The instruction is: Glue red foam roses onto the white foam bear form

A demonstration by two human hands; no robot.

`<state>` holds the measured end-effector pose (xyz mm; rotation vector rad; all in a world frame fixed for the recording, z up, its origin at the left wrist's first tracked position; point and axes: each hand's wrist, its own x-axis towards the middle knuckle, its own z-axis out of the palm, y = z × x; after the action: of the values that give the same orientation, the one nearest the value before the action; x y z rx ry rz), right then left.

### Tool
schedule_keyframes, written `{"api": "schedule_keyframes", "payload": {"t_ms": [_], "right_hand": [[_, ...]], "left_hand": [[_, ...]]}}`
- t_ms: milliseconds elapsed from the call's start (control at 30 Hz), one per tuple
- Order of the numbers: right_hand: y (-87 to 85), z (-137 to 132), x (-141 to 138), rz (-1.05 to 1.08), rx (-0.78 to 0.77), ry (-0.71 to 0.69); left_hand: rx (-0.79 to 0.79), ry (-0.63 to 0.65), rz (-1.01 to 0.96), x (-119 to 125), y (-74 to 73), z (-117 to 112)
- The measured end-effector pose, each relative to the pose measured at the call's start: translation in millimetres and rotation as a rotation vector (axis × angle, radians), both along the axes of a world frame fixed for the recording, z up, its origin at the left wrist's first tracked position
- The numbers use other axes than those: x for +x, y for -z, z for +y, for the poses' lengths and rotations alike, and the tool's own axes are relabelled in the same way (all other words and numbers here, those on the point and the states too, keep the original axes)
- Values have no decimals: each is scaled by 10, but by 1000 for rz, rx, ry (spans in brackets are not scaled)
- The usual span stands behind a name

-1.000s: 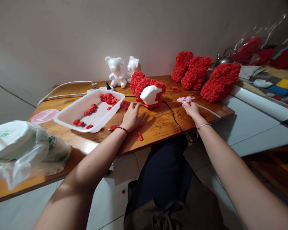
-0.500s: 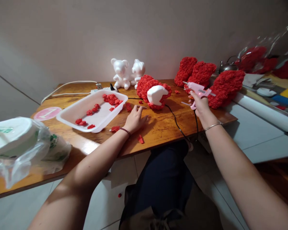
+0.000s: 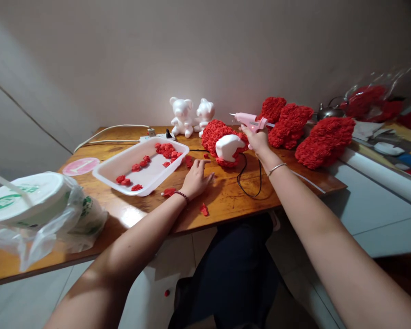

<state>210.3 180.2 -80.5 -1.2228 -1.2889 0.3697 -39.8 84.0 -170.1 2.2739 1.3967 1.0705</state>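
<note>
My right hand grips a pink glue gun, raised just above and right of a half-covered foam bear, whose white muzzle shows among red foam roses. The gun's nozzle points left and its black cord loops on the wooden table. My left hand lies flat on the table with fingers spread, near loose red roses. A white tray with several red roses sits to its left.
Two bare white foam bears stand by the wall. Three rose-covered bears lie at the right. A white lidded container in a plastic bag sits at the near left. A power strip and white cable run along the back.
My right hand lifted the glue gun off the table and carried it left to the half-covered bear. My left hand stayed flat in place.
</note>
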Motion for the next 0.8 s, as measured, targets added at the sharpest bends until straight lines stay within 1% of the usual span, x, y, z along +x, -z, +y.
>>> {"api": "schedule_keyframes", "payload": {"t_ms": [67, 100, 200, 267, 400, 467, 567, 633, 800], "right_hand": [[51, 39, 35, 147, 31, 15], [79, 54, 56, 224, 52, 14], [174, 89, 115, 334, 86, -57], [247, 110, 137, 391, 76, -105], [372, 143, 123, 491, 13, -149], [404, 145, 101, 501, 13, -165], [417, 121, 73, 494, 17, -197], [416, 98, 62, 499, 6, -210], [433, 71, 54, 493, 17, -248]], "left_hand": [[-77, -15, -192, 5, -6, 34], [-146, -28, -329, 9, -17, 54], [-396, -100, -740, 30, -86, 131], [-508, -144, -890, 58, -158, 203], [-641, -154, -1004, 188, -304, 427], [-704, -151, -1068, 286, -344, 562], [-784, -160, -1161, 432, -345, 732], [-831, -150, -1220, 503, -323, 792], [-915, -80, -1320, 542, -283, 784]]}}
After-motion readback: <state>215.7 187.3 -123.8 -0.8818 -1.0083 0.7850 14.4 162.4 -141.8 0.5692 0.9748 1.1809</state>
